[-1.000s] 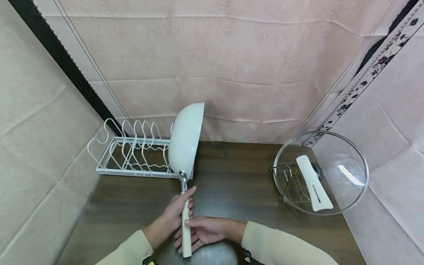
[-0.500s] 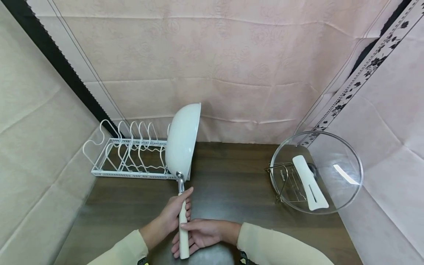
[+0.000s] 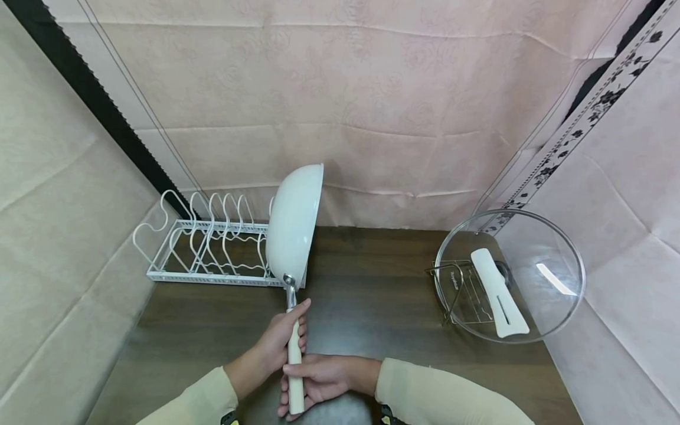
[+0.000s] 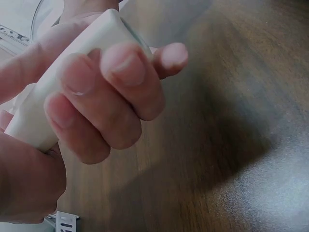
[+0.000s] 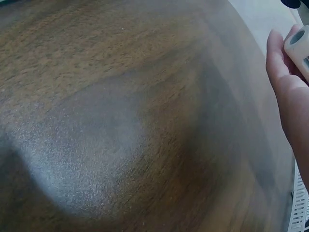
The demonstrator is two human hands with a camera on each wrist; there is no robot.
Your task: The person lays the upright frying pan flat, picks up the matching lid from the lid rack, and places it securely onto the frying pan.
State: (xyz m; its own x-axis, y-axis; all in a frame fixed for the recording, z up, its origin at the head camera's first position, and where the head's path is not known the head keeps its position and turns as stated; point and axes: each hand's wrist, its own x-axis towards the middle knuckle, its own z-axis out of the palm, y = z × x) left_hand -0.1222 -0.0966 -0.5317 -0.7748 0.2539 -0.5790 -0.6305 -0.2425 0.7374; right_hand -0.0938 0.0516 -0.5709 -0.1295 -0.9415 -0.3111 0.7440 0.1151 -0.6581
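— Head view: where's the white pan?

— On its side at the right end of the dish rack, toward the back edge of the table, its handle pointing at the near edge.

— And the fingers?

— Both hands are closed around that handle. The left hand grips higher, thumb laid along it; the right hand lower, thumb across the top.

— What do the wrist views add?

— Left wrist shows the right fingertips curled round, nails plain to see. Right wrist shows a hole in the handle's end, hidden from above.
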